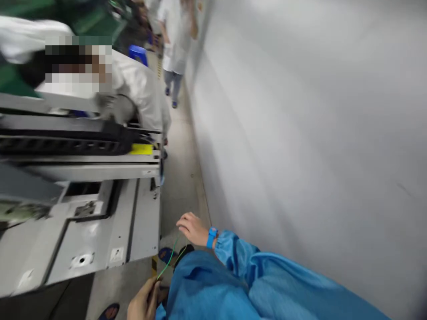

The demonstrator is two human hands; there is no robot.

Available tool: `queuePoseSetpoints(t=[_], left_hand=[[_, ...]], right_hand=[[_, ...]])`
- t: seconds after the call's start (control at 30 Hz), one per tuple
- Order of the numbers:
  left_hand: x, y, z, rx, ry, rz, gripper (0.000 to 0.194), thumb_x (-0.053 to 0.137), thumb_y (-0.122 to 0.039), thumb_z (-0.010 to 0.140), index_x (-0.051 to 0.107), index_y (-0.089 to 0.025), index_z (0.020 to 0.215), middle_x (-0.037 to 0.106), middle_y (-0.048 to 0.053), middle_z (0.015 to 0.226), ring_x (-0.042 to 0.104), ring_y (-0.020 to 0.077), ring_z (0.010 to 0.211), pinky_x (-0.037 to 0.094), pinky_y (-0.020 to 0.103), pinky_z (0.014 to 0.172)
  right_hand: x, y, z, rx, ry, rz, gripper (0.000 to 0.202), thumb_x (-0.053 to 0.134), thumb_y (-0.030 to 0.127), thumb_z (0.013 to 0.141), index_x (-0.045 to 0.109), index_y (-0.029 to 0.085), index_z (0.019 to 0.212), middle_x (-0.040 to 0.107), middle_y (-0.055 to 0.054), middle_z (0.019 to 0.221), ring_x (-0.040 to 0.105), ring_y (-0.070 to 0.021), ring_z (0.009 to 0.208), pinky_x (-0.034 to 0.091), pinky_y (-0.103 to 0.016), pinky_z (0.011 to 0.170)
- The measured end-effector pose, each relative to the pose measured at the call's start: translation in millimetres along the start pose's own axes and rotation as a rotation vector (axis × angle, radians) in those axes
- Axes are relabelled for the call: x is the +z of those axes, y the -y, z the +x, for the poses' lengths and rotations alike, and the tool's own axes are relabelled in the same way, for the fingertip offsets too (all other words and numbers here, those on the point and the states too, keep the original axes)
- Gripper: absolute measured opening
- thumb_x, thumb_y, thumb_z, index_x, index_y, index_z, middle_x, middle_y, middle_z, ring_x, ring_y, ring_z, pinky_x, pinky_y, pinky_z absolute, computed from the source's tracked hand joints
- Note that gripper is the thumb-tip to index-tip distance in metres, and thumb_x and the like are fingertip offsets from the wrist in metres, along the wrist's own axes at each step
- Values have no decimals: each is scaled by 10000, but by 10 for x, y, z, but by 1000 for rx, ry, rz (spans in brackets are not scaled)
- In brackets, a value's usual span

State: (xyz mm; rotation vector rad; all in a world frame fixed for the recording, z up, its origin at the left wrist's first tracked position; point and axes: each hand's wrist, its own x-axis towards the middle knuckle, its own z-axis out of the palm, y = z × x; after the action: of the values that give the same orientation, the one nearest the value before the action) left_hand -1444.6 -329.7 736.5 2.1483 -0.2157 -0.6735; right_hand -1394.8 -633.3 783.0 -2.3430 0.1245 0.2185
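Left hand (144, 301) fingers pinch green cord (168, 262); right hand (193, 229) fingers loosely curled, empty.

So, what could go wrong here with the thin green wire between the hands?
The green wire runs from the left hand toward the right hand with its blue wrist strap; a sharp pull might snap or detach it. Hanging slack near the grey machine, it could also snag on an edge.

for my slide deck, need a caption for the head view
Blue-sleeved right hand with blue wrist strap, left hand pinching a green wire.
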Motion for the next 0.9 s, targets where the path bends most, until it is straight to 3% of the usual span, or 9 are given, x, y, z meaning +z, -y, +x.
queuePoseSetpoints(t=[0.07,0.2,0.27,0.37,0.53,0.67,0.77,0.83,0.9], left_hand=[[31,-6,60,41,0,123,376,464,-488,937,696,-248,1111,738,41,1073,709,230,954,543,281,818],[148,-150,312,178,315,488,368,392,-354,965,697,-271,1155,696,60,1092,698,222,908,509,281,681],[228,-245,386,215,456,679,419,357,-218,955,682,-269,1216,675,71,1097,672,231,951,479,291,691],[274,-229,384,209,520,837,475,313,-110,940,682,-226,1216,665,95,1078,620,251,1030,452,318,784],[97,417,132,-13,518,896,456,308,-74,921,726,-172,1075,659,126,1118,567,292,1142,395,413,981],[-144,1094,-155,-420,335,651,481,322,-58,894,697,-108,1191,622,180,1209,552,301,1212,383,406,1047],[-298,1491,-381,-729,68,460,703,313,19,825,349,-38,1524,455,274,1440,550,273,1273,395,367,1059],[-365,1695,-566,-848,-98,309,734,333,-19,850,194,-28,1571,412,282,1484,552,255,1283,398,337,1061],[-404,1866,-788,-916,-200,134,604,366,-113,901,367,-39,1500,569,214,1362,623,217,1177,436,272,1005]], right_hand=[[209,-199,-148,278,-30,142,294,501,291,977,731,159,849,696,-101,903,619,-193,902,455,-311,875],[669,-466,-547,684,284,656,464,441,440,983,644,157,676,665,-63,638,602,-149,576,465,-255,632],[853,-532,-741,638,275,664,422,475,459,960,686,160,751,706,-65,720,634,-151,626,465,-241,634],[1119,-560,-924,346,260,396,329,555,458,920,755,203,866,737,-55,860,664,-173,798,459,-244,716],[1715,-366,-862,5,452,149,140,671,358,857,757,248,849,721,-42,877,643,-222,884,466,-323,787],[2084,-151,-563,-136,494,148,158,615,241,876,764,219,925,715,-107,1019,602,-274,1029,446,-381,878],[2176,-103,-268,-196,583,128,216,590,212,872,757,209,1009,697,-112,1095,580,-272,1088,430,-378,943],[2180,-103,-54,-163,606,65,266,526,195,903,748,194,1049,690,-118,1101,583,-259,1093,424,-369,971],[2193,-69,172,-88,603,-19,307,457,186,937,743,173,1049,689,-126,1086,592,-245,1092,421,-350,983]])
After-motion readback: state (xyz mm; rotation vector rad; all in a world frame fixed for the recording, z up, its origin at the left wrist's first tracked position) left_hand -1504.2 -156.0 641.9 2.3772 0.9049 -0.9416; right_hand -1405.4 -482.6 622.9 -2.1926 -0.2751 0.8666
